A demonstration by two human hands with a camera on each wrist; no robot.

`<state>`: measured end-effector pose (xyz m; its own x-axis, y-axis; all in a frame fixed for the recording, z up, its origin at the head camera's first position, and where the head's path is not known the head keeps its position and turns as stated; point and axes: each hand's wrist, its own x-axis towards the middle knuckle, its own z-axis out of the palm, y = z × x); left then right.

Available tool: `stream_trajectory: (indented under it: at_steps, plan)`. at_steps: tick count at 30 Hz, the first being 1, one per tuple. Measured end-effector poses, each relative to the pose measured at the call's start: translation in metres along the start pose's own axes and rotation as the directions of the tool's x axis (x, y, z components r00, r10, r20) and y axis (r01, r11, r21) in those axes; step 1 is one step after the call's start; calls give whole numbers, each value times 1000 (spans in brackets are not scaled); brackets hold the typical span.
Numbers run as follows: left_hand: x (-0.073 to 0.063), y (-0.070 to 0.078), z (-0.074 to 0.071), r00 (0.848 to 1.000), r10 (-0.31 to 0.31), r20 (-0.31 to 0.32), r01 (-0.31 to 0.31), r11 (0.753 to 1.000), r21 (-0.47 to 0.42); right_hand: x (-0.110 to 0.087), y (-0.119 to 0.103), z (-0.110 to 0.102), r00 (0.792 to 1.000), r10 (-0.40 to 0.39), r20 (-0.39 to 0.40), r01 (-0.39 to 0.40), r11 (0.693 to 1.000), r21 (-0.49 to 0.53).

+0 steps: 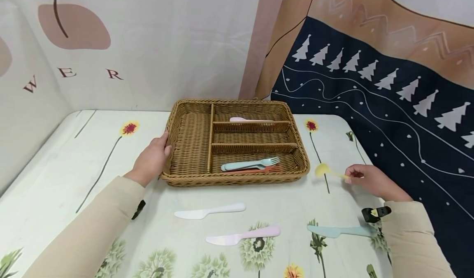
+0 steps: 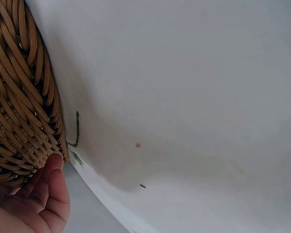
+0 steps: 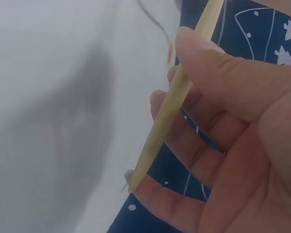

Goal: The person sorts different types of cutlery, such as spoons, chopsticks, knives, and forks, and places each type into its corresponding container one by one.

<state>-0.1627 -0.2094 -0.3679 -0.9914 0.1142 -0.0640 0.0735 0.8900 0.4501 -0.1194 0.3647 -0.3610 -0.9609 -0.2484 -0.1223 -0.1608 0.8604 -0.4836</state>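
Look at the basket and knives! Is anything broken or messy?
Nothing looks broken or spilled. Slightly untidy: the white knife, pink knife and blue knife lie loose outside the basket, while forks sit inside it.

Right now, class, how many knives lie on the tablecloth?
3: a white knife in front of the basket, a pink knife nearer the camera, and a blue knife beside the right sleeve. Others could be hidden.

Both sleeves (image 1: 92, 224) are beige, the wrist devices (image 1: 369, 215) black.
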Motion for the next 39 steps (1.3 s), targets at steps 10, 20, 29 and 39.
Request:
stream_trajectory:
  at_steps: [10, 20, 29, 39]
  plan:
    - [0, -1, 1, 1000, 11, -12, -11, 1000, 22, 11, -18, -9, 995, -44, -86, 43, 999, -5]
    - [0, -2, 0, 1000, 15, -11, -15, 1000, 17, 31, -37, -9, 991, -54, -121, 54, 999, -1]
    - [1, -3, 1, 1000, 21, -14, -21, 1000, 18, 46, -57, -7, 986, -67, -152, 70, 998, 12]
    - [0, -4, 1, 1000, 22, -17, -22, 1000, 16, 65, -81, -4, 982, -31, -184, 43, 997, 61]
